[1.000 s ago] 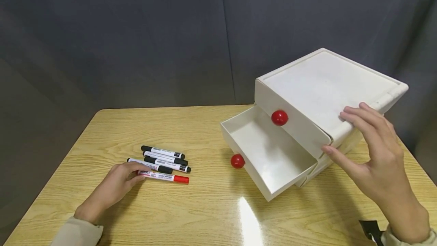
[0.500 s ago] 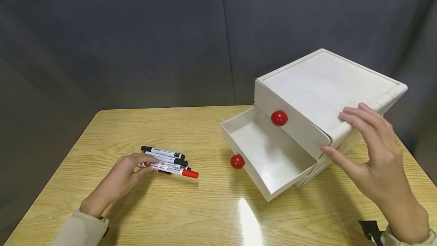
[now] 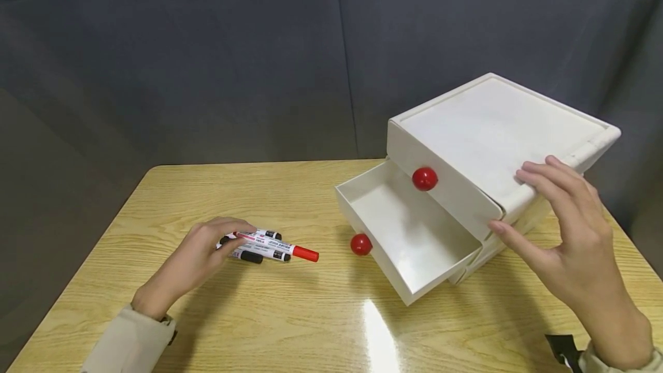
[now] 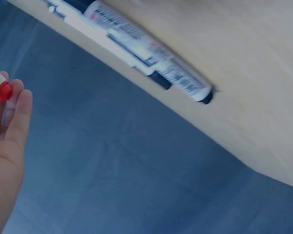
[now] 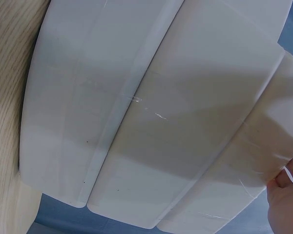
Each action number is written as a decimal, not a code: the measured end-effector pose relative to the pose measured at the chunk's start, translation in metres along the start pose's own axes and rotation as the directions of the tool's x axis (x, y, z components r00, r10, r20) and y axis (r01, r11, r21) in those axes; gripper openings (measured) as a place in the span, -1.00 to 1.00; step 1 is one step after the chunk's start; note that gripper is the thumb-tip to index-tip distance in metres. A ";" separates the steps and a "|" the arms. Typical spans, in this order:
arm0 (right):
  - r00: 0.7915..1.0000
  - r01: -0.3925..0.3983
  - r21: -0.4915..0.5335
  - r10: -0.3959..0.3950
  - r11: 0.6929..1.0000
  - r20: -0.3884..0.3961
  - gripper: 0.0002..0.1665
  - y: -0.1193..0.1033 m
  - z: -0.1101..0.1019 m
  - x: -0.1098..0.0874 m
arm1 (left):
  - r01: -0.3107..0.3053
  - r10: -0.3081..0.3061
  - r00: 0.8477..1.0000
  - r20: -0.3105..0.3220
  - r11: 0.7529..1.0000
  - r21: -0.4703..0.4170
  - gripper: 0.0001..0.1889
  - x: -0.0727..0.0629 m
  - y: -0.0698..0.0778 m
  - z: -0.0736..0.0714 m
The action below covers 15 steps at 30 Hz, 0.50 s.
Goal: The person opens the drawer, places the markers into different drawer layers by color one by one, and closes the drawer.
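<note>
Compared with a second ago, our left hand (image 3: 199, 252) has lifted the red-capped marker (image 3: 277, 245) off the table (image 3: 311, 321) and shifted it toward the drawer unit (image 3: 497, 131); thumb and fingers pinch its rear end, and it slants above the black-capped markers (image 3: 274, 254). Our right hand (image 3: 577, 235) has stayed put, fingers spread over the unit's top edge, thumb at its front corner.

Counting, we have one red-capped marker; of the black-capped ones, we saw four earlier, but only three can be told apart now in the head view, the hand and held marker covering part of the group. We see two red knobs (image 3: 425, 179), one pulled-out drawer (image 3: 409, 226) and, from the right wrist, three stacked tiers.
</note>
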State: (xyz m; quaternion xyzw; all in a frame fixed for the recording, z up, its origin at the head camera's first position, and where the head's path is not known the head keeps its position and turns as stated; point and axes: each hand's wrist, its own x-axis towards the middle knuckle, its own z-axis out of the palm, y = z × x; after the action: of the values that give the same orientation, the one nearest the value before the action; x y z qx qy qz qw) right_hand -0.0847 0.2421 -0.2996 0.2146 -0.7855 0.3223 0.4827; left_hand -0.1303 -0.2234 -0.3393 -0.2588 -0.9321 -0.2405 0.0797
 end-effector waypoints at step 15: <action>1.000 0.001 0.008 -0.001 1.000 0.009 -0.06 0.001 0.002 0.000 | -0.131 0.130 0.990 -0.047 0.991 -0.004 -0.73 0.026 0.023 -0.012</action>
State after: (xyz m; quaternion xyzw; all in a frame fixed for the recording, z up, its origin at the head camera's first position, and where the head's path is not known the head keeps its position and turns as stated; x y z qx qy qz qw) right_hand -0.0866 0.2417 -0.3010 0.2183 -0.7863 0.3241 0.4785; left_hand -0.1399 -0.2003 -0.3121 -0.3139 -0.9101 -0.2443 0.1163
